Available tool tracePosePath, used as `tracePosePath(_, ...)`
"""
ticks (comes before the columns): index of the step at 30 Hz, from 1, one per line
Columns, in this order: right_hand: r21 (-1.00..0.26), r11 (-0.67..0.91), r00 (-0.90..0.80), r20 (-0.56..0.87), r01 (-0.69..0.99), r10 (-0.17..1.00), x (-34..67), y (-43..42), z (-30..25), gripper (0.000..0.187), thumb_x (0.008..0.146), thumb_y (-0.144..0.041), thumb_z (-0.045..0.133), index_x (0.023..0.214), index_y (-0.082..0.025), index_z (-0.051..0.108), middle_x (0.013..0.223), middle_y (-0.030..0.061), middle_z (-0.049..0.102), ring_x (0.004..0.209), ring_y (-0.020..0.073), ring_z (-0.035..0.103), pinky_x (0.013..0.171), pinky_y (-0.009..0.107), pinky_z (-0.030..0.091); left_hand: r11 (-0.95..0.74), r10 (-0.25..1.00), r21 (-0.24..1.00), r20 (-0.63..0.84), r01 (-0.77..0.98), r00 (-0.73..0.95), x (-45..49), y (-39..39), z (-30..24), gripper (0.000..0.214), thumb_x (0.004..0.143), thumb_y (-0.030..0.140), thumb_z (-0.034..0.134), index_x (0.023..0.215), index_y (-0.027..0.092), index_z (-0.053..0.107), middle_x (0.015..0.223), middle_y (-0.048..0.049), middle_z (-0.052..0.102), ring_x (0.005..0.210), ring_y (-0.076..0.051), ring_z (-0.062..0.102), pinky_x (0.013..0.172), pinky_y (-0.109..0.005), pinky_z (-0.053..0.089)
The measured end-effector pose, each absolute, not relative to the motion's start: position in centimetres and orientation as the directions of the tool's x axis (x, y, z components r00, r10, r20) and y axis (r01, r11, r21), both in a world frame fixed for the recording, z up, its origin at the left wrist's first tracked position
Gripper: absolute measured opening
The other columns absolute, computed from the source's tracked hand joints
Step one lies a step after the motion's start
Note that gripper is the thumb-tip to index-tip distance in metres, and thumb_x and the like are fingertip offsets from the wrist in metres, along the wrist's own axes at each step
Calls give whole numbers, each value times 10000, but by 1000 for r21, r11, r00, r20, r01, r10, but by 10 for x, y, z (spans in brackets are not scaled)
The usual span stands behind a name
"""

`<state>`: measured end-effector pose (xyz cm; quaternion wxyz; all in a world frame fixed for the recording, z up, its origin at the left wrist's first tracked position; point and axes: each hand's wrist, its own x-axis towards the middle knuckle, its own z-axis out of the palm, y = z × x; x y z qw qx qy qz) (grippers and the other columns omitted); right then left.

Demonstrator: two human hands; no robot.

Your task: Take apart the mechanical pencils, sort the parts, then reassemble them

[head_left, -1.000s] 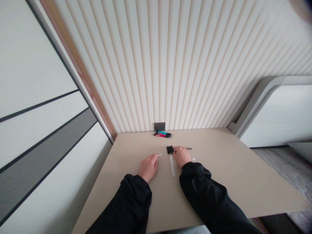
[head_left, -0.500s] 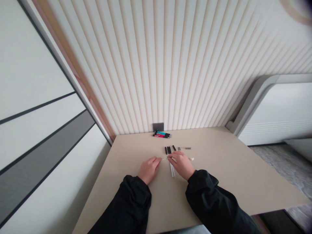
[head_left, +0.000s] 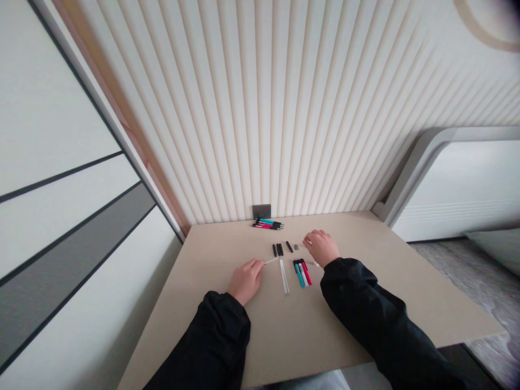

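Observation:
My left hand [head_left: 246, 280] pinches a thin white pen refill [head_left: 271, 261], whose tip points right. My right hand [head_left: 320, 248] is over the spot beside the small grey metal parts [head_left: 296, 247], its fingertips pinched together; whatever is between them is too small to make out. Between the hands lie several white refills [head_left: 283, 277] side by side. To their right is a row of pen barrels [head_left: 301, 272] in teal, white and red. Above the refills are several short black grips [head_left: 278, 249], and one more black grip [head_left: 289, 246] lies tilted.
Several assembled pens [head_left: 267, 223] in teal, red and black lie at the table's back edge, below a dark wall socket [head_left: 261, 211]. A small white piece [head_left: 315, 264] is partly under my right wrist. The beige table [head_left: 280, 336] meets a ribbed wall [head_left: 260, 108].
My right hand has moved away from the refill, up and to the right, uncovering the coloured barrels. It now covers the small springs. My left hand still holds the refill.

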<state>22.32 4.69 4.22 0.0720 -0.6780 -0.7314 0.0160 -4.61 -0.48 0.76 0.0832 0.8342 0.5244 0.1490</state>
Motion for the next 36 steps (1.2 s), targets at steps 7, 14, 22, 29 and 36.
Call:
tracePosePath(7, -48, 92, -90, 38, 995, 995, 215, 68, 31, 200, 892, -235, 529, 901, -154, 711, 1034, 133, 646, 1043, 259, 527, 869, 351, 345, -450, 892, 281, 179, 848, 414, -47, -6, 8, 289, 970, 192, 357, 1104, 237, 609, 977, -42, 655, 873, -185, 631, 730, -266, 451)
tracePosePath(14, -21, 110, -109, 19, 994, 994, 212, 68, 25, 230, 898, -273, 526, 874, -136, 710, 1022, 147, 651, 1041, 271, 521, 870, 371, 330, -454, 890, 272, 191, 848, 415, -46, -7, 8, 291, 976, 198, 349, 1106, 233, 607, 980, -44, 654, 879, -188, 630, 725, -273, 451)
tracePosePath(22, -43, 134, -134, 9, 990, 991, 231, 70, 33, 231, 908, -192, 489, 930, -195, 719, 1072, 109, 635, 1047, 250, 523, 854, 361, 330, -469, 881, 257, 209, 845, 425, -46, -6, 6, 278, 979, 202, 355, 1094, 220, 608, 961, -42, 655, 865, -187, 632, 723, -270, 449)
tracePosePath(29, -48, 210, -211, -7, 976, 978, 241, 75, 33, 229, 829, -217, 625, 1031, -277, 714, 1259, 69, 558, 1175, 251, 460, 957, 378, 288, -475, 876, 248, 223, 845, 427, -47, -5, 2, 274, 974, 202, 370, 1099, 227, 613, 957, -38, 659, 846, -181, 635, 710, -264, 448)
tracePosePath(36, 4, 281, -281, -46, 960, 959, 238, 79, 24, 284, 767, -216, 679, 1045, -262, 715, 1324, 100, 528, 1252, 279, 404, 1026, 439, 231, -487, 868, 239, 241, 840, 435, -47, -5, 0, 272, 970, 188, 377, 1094, 218, 617, 940, -38, 659, 836, -184, 635, 698, -269, 449)
